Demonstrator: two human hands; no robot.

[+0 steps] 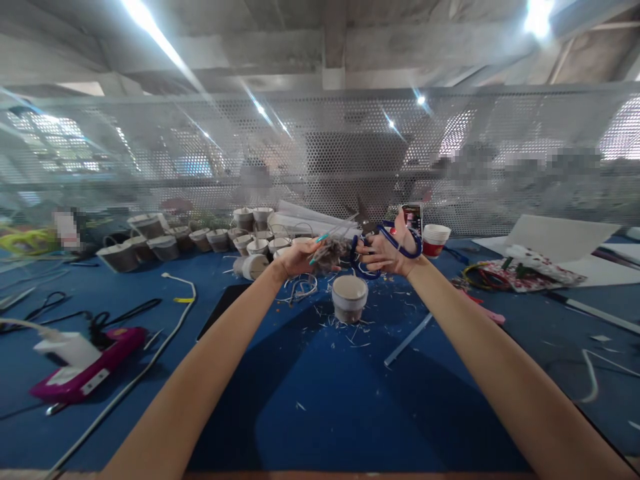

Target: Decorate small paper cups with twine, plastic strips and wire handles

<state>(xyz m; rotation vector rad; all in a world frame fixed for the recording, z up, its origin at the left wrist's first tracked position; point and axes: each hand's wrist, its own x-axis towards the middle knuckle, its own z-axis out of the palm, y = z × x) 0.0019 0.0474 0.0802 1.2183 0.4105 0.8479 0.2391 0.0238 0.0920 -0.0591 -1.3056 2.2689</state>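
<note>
My left hand (299, 259) is closed on a tangled grey-brown fibrous bundle (330, 253), with turquoise tips showing at the fingers. Beside it, my right hand (393, 257) has a pair of scissors with blue loop handles (414, 253) hooked around its fingers; the blade end points upward. The right fingers reach toward the bundle, but I cannot tell whether they touch it. Below and between both hands, a small grey-and-white pot (349, 300) stands upright on the blue table (320, 400), with pale scraps scattered around it.
Several similar small pots (163, 248) crowd the back left, some with wire handles. White paper cups (436, 239) stand behind my right hand. At left lie a purple power strip (93, 367) and a white cable (150, 363). A clear strip (407, 340) lies right of the pot.
</note>
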